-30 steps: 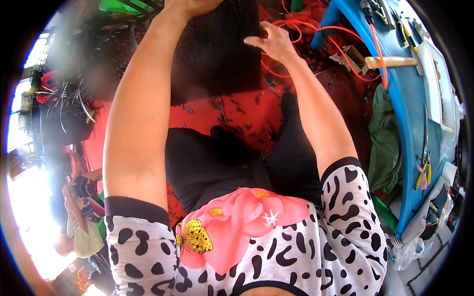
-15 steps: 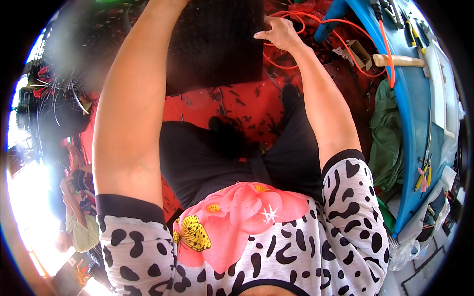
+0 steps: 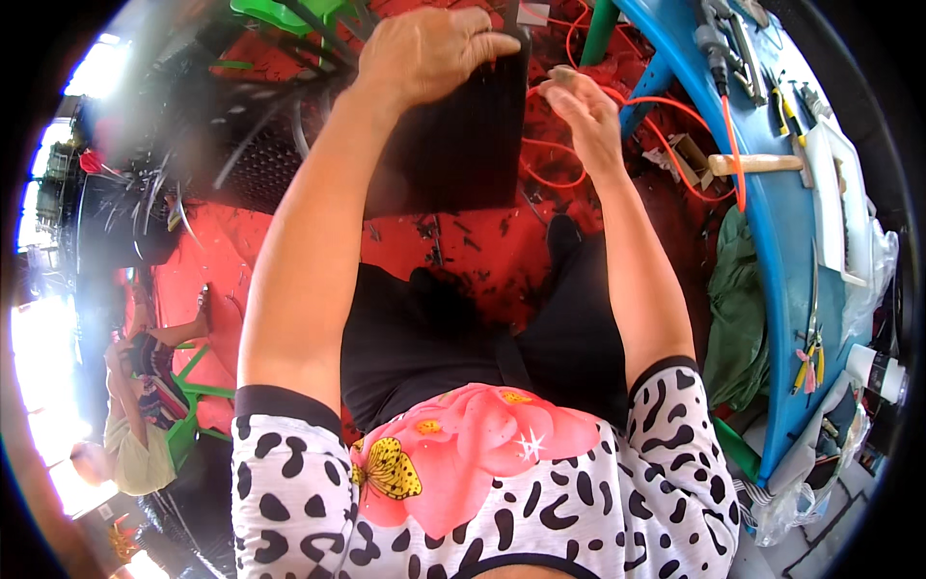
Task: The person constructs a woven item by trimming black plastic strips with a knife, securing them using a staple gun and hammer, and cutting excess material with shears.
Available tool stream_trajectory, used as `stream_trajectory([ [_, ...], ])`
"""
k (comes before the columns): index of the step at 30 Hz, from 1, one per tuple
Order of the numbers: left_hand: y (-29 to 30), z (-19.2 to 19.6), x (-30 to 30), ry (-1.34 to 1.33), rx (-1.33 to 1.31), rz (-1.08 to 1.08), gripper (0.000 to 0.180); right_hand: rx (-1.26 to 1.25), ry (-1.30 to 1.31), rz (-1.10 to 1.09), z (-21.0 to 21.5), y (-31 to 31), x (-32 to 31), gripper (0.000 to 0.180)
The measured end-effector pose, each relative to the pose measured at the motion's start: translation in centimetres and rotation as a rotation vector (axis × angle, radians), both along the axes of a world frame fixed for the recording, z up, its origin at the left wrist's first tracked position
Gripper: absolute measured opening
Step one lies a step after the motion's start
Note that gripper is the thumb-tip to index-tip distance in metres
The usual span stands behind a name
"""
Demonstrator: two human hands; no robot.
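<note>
In front of my knees stands a large black woven piece; its dark flat side (image 3: 449, 159) faces me and its latticed surface (image 3: 260, 159) shows at the left. Over the top of the dark side is my left hand (image 3: 424, 53), fingers stretched to the right, with no held thing visible. My right hand (image 3: 586, 111) hovers just off the piece's right edge, apart from it, thumb and fingers loosely bent and partly blurred. Loose black strips (image 3: 280, 87) fan out beside my left wrist, blurred.
At the right a blue table (image 3: 786, 241) carries a wooden-handled hammer (image 3: 762, 164), a white tray (image 3: 849, 198) and pliers (image 3: 810, 367). An orange hose (image 3: 675, 101) loops down to the red floor (image 3: 405, 236), which is strewn with black scraps. A person (image 3: 140, 434) sits at the far left.
My left hand has come into view and moved right across the top of the woven piece. My right hand has left its edge. The piece has turned, showing its latticed surface.
</note>
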State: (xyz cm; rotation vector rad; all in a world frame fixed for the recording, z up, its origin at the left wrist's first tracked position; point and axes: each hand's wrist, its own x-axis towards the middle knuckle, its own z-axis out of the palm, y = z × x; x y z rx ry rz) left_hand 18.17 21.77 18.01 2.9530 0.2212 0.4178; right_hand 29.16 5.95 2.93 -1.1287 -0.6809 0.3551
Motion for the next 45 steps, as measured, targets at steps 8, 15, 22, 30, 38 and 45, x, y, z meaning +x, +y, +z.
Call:
stream_trajectory([
  [8, -2.5, -0.6, -5.2, -0.082, 0.05, -0.054, 0.037, -0.209, -0.678, -0.099, 11.8, -0.1, -4.7, 0.023],
  [15, -5.3, -1.0, -9.9, -0.085, -0.053, -0.168, 0.034, -0.284, -0.642, 0.037, 15.3, -2.9, -10.0, 0.024],
  [22, -7.7, -1.2, -13.6, 0.003, 0.009, -0.252, 0.023, -0.276, -0.452, -0.01, 13.8, -6.3, -15.8, 0.011],
  [30, -10.3, -2.5, -16.3, -0.147, 0.314, -0.358, 0.017, -0.199, -0.053, 0.005, 12.5, -9.1, -18.7, 0.012],
  [38, -10.8, -3.8, -17.9, -0.189, -0.024, -0.272, 0.02, -0.224, 0.088, 0.175, 12.9, -10.4, -19.9, 0.012],
  [45, -10.6, -3.9, -18.0, -0.133, -0.011, -0.288, 0.023, -0.034, 0.265, 0.155, 13.1, -10.8, -21.5, 0.018],
])
